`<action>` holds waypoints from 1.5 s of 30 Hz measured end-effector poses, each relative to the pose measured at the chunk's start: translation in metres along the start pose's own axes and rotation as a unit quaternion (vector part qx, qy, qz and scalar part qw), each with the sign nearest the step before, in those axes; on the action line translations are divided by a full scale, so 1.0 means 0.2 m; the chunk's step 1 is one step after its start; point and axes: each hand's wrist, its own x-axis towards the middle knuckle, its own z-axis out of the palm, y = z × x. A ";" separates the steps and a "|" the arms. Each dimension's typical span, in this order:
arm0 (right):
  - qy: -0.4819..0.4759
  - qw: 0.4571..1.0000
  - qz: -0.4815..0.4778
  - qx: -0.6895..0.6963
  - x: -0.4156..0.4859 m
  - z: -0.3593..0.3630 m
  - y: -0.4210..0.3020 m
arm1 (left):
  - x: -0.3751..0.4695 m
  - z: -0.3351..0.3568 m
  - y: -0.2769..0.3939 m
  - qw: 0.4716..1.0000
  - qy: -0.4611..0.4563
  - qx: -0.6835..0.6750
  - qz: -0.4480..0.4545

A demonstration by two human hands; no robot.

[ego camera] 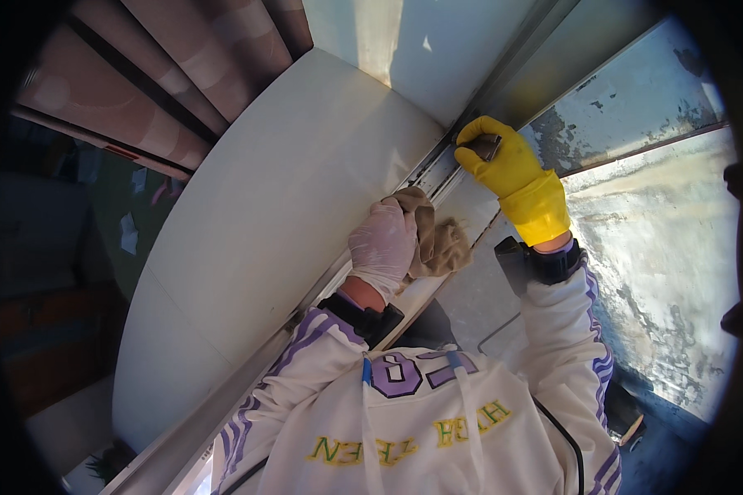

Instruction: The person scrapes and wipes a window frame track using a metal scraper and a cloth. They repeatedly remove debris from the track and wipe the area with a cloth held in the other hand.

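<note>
My left hand [382,244], in a thin whitish disposable glove, grips a crumpled brown cloth [436,241]. The cloth lies over the lower stretch of a sliding-window track [436,174] with dark grime in its grooves. Farther up the track, my right hand [501,158] wears a yellow rubber glove. Between its thumb and fingers is a small dark flat-edged object [486,147], mostly covered by the glove, so its kind is unclear. The right fingertips are close to the track's far end; whether they touch it I cannot tell.
A wide white windowsill [254,204] with a curved edge lies left of the track. Pink curtains [179,68] hang beyond it. On the right stands a wall with peeling paint [650,247]. Paper scraps [129,234] lie on the green floor below the sill.
</note>
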 end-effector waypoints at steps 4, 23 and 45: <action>0.044 0.997 -0.008 -0.057 -0.02 0.05 -0.01 | 0.03 -0.01 0.05 0.998 -0.017 -0.059 -0.019; 0.042 0.929 0.116 0.348 -0.69 -0.19 0.18 | 0.10 -0.02 0.04 0.998 -0.045 -0.046 -0.002; 0.158 0.631 0.126 0.749 -0.71 0.31 0.37 | 0.10 -0.03 0.03 0.999 -0.020 -0.050 0.008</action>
